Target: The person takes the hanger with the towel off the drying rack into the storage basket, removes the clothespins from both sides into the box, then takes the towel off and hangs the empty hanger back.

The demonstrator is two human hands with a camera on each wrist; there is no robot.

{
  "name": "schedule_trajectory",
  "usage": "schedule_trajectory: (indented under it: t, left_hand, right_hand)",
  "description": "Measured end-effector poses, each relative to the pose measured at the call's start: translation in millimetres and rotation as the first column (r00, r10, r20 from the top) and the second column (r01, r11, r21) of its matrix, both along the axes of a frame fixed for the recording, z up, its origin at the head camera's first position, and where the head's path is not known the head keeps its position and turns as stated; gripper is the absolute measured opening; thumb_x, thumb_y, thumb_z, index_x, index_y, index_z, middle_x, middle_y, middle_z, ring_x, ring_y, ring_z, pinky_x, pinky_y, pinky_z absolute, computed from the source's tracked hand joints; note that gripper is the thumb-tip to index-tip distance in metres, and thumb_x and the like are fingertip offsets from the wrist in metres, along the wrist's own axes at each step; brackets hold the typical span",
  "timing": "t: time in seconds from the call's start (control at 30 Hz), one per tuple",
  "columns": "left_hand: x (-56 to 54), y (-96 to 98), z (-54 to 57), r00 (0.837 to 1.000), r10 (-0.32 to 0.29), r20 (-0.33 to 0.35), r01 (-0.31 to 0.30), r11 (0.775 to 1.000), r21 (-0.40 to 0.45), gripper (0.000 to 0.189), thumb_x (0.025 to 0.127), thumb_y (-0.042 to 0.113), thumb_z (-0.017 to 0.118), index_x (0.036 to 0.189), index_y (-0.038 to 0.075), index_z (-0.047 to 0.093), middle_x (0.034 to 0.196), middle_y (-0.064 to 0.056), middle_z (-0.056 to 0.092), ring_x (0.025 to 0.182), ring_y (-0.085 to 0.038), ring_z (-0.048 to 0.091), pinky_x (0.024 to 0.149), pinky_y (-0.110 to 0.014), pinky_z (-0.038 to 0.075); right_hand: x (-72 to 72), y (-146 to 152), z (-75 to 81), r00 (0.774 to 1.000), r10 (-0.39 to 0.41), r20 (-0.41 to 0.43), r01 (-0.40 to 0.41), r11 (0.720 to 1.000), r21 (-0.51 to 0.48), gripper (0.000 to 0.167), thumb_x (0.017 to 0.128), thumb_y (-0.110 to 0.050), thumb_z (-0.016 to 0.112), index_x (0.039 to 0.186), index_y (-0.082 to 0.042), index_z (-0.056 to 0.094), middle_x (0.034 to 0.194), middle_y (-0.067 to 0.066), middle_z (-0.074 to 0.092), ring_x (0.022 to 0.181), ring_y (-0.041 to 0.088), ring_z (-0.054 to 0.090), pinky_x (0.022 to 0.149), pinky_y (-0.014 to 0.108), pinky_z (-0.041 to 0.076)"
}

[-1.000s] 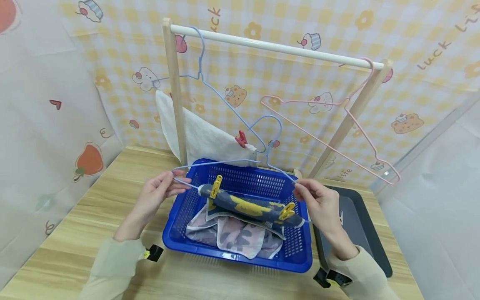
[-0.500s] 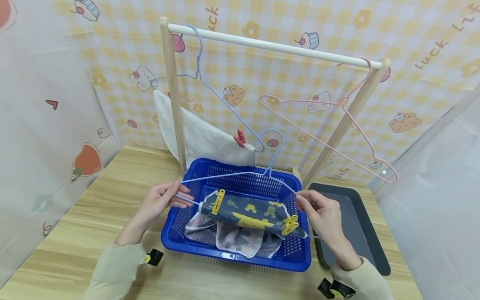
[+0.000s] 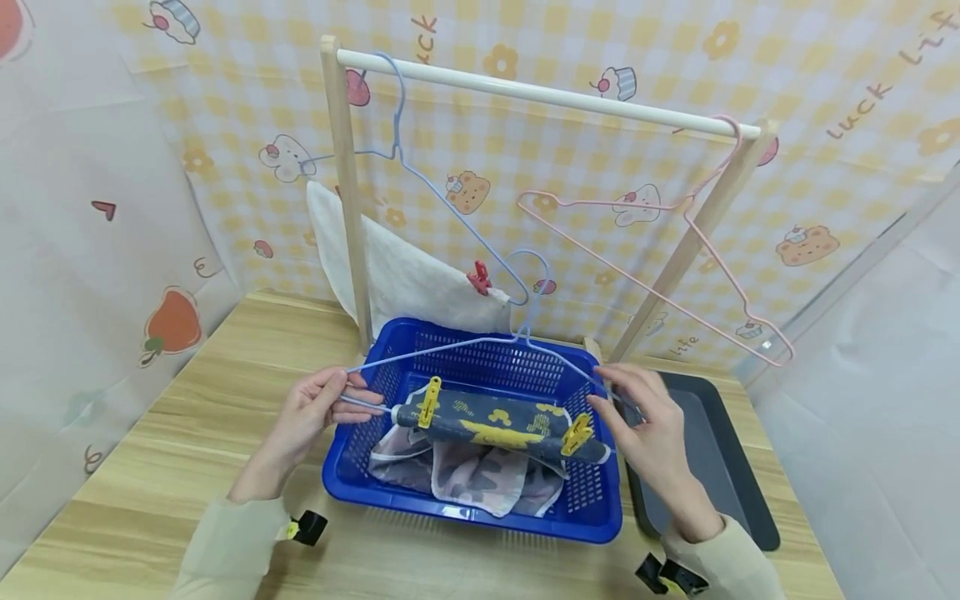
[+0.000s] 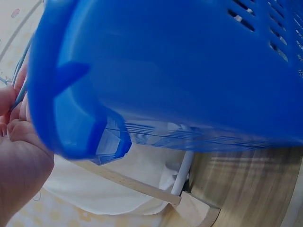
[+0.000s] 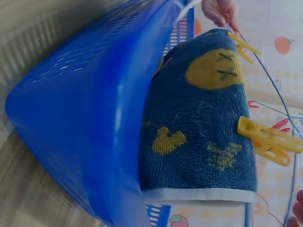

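Your left hand point(image 3: 318, 400) pinches hanger point(image 3: 522, 336) by left end; your right hand point(image 3: 647, 421), fingers parted, at its other end, contact unclear. Towel point(image 3: 495, 427) between your hands, clips point(image 3: 430, 402) on, over basket point(image 3: 405, 502). For steadiness: pinch right end too, hold hanger level.

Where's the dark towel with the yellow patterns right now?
In the head view, the dark towel hangs on the lower bar of the held blue hanger, between the left hand and right hand, over the blue basket.

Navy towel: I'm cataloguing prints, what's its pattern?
The navy towel has yellow motifs; best in right wrist view.
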State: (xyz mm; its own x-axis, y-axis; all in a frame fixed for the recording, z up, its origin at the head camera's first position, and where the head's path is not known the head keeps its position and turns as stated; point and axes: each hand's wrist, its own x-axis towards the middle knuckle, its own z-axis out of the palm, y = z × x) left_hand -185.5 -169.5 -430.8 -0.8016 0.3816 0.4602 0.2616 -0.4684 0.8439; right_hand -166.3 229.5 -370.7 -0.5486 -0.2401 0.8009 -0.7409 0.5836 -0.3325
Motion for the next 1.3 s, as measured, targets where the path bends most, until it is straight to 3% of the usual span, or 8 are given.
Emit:
schedule_trajectory:
  t: [0.13,0.23,0.4,0.47,0.67,1.03,1.2,1.3]
  left_hand:
    - [-0.6,1.3,-0.3,1.0,0.027,0.01,-0.028,0.999,0.024,0.037,0.103,0.004,0.024,0.102,0.002,0.061,0.095,-0.011,0.071,0.085,-0.022,0.07,0.07,-0.03,0.057]
    - [-0.5,1.6,-0.2,0.999,0.044,0.02,-0.044,0.999,0.02,0.039,0.103,0.004,0.024,0.101,0.005,0.062,0.094,-0.01,0.071,0.083,-0.021,0.07,0.069,-0.03,0.057]
    - [-0.3,2.6,1.4,0.999,0.039,0.026,-0.04,0.999,0.029,0.038,0.103,0.005,0.024,0.1,0.004,0.062,0.094,-0.011,0.071,0.083,-0.02,0.07,0.069,-0.03,0.058]
    - [-0.4,2.9,1.9,0.999,0.034,0.028,-0.035,0.999,0.038,0.037,0.103,0.005,0.025,0.099,0.003,0.062,0.094,-0.011,0.071,0.083,-0.02,0.07,0.069,-0.029,0.058]
    - [0.0,2.6,1.8,0.999,0.032,0.018,-0.032,0.999,0.026,0.037,0.103,0.005,0.025,0.097,0.002,0.061,0.094,-0.012,0.071,0.083,-0.021,0.07,0.069,-0.03,0.057]
    - [1.5,3.2,3.2,0.999,0.04,0.026,-0.04,0.999,-0.022,0.037,0.104,0.007,0.026,0.09,0.004,0.059,0.093,-0.01,0.072,0.083,-0.02,0.07,0.07,-0.029,0.057]
    - [2.3,2.2,2.5,0.995,0.084,0.048,-0.085,0.996,-0.001,0.037,0.104,0.009,0.026,0.088,0.006,0.06,0.091,-0.009,0.072,0.083,-0.018,0.07,0.069,-0.028,0.057]
    - [1.6,1.1,2.9,0.994,0.099,0.047,-0.099,0.995,0.003,0.036,0.104,0.009,0.027,0.088,0.005,0.06,0.091,-0.009,0.072,0.082,-0.018,0.07,0.069,-0.029,0.057]
  right_hand:
    - [3.6,2,3.6,0.994,0.072,-0.085,-0.07,0.997,0.03,0.037,0.091,-0.035,0.061,0.096,0.001,0.07,0.091,0.012,0.068,0.084,0.022,0.058,0.078,0.018,0.044]
    - [7.9,1,4.3,0.995,0.102,-0.001,-0.101,0.986,0.131,0.04,0.092,-0.039,0.058,0.097,-0.001,0.07,0.089,0.007,0.069,0.079,0.016,0.057,0.068,0.013,0.044]
    - [11.5,0,3.1,0.985,0.049,0.166,-0.085,0.972,0.22,0.022,0.081,-0.018,0.075,0.097,-0.003,0.07,0.086,0.002,0.068,0.068,0.008,0.053,0.051,0.012,0.042]
    - [11.3,1,3.1,0.977,0.024,0.212,-0.072,0.973,0.221,0.025,0.072,-0.004,0.079,0.095,-0.004,0.07,0.083,0.0,0.067,0.065,0.006,0.053,0.049,0.016,0.045]
    - [9.7,2,2.9,0.945,-0.01,0.327,-0.059,0.978,0.199,0.024,0.069,0.003,0.079,0.091,-0.004,0.07,0.074,-0.006,0.064,0.059,0.001,0.052,0.044,0.02,0.046]
    - [8.0,1,15.8,0.976,0.048,0.211,-0.067,0.994,0.087,0.027,0.065,0.012,0.078,0.084,-0.007,0.071,0.075,0.0,0.068,0.058,0.005,0.054,0.046,0.013,0.04]
    - [9.1,7,20.4,0.971,0.048,0.234,-0.062,0.997,0.055,0.031,0.065,0.013,0.077,0.089,-0.004,0.071,0.075,0.0,0.066,0.062,0.005,0.057,0.051,0.012,0.043]
    - [12.5,12,24.2,0.956,0.074,0.284,-0.065,0.997,-0.041,0.03,0.067,0.018,0.074,0.092,0.003,0.069,0.077,0.0,0.065,0.066,0.005,0.058,0.058,0.011,0.048]
